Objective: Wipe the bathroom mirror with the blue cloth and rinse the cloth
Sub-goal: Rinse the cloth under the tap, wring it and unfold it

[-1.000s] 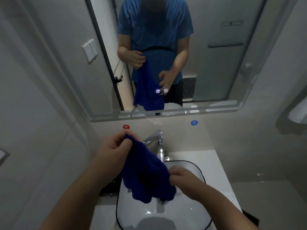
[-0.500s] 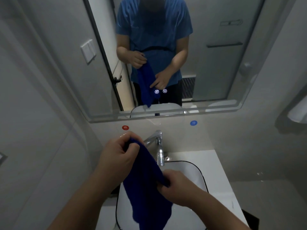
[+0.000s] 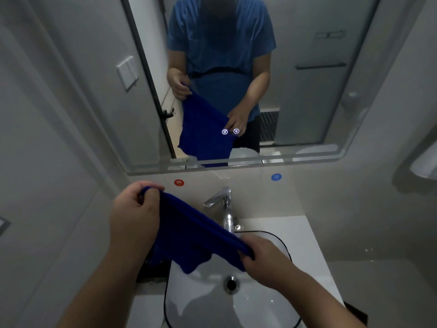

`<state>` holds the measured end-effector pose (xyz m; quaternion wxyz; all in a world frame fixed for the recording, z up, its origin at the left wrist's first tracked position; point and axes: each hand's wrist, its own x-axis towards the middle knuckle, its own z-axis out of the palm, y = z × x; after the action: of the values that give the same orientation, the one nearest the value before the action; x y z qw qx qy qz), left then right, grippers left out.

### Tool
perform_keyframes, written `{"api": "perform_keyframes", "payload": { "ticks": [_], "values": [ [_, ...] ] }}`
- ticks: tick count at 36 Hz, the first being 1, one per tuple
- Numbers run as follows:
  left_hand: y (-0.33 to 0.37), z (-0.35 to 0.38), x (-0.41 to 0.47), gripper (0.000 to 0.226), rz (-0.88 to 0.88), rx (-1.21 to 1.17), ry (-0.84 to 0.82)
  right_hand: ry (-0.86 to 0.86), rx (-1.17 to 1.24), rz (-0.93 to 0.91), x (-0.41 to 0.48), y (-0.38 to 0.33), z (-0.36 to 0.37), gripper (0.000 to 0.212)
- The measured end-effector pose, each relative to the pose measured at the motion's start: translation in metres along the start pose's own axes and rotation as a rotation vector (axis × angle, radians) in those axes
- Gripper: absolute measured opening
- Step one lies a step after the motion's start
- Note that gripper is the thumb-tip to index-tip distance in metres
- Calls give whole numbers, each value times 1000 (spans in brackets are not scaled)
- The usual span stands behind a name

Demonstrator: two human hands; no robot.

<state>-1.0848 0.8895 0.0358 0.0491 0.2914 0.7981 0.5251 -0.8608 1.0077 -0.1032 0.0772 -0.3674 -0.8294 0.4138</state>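
So the blue cloth [image 3: 189, 237] is being held at both ends right now. One top corner is being gripped by the left hand [image 3: 134, 216], fingers curled round it, and the opposite end is being pinched by the right hand [image 3: 264, 259], lower down and nearer the camera. The top edge is being stretched on a slant between them, and the rest is being left to sag in loose folds above the sink basin [image 3: 201, 304], just in front of the faucet [image 3: 227, 218]. No running water is being seen.

It's being read as soft, floppy and light. Whether it's wet can't be told. Nothing fragile here, and the corners or a bunched edge are being judged the best places to grab, since the middle just droops.

Compared with half a second ago, the hands are being pulled further apart, and the cloth, then hanging as a long narrow strip, is being opened out wide. The mirror [image 3: 307, 91] above isn't being touched.
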Motion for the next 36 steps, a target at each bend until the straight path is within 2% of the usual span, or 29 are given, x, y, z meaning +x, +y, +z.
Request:
{"api": "perform_keyframes", "payload": {
  "ticks": [4,8,11,13,15,16,18,20,22,25,28,30,32,35,36],
  "values": [
    [-3,0,1,30,-11,-1,-2,-71,125,50,1,3,-9,24],
    [-5,-10,12,32,-50,-48,73,-111,274,96,-2,9,-24,40],
    [-3,-11,14,33,-56,-72,84,-192,356,114,-5,14,-32,19],
    [0,-12,15,34,-45,-98,65,-223,328,122,-7,14,-31,4],
    [3,-13,14,35,-20,-105,23,-273,331,135,-9,15,-28,12],
    [5,-13,13,35,1,-95,3,-306,389,151,-10,15,-25,18],
    [8,-15,12,35,50,-76,-33,-331,679,266,-12,16,-19,30],
    [10,-16,14,36,72,-85,-57,-322,930,336,-14,17,-15,31],
    [9,-16,16,36,59,-84,-82,-312,1012,319,-14,12,-14,34],
    [4,-14,15,35,27,-69,-102,-346,932,319,-7,6,-14,45],
    [-2,-11,15,34,8,-70,-103,-413,564,370,0,7,-16,66],
    [-5,-9,14,33,10,-61,-118,-377,456,370,0,16,-20,63],
    [-6,-8,12,32,22,-45,-126,-378,495,359,-2,19,-24,58],
    [-6,-11,15,33,8,-46,-73,-407,778,371,-1,25,-30,60],
    [-7,-13,18,34,-9,-58,-56,-395,826,359,-1,24,-33,55]
  ]
}}
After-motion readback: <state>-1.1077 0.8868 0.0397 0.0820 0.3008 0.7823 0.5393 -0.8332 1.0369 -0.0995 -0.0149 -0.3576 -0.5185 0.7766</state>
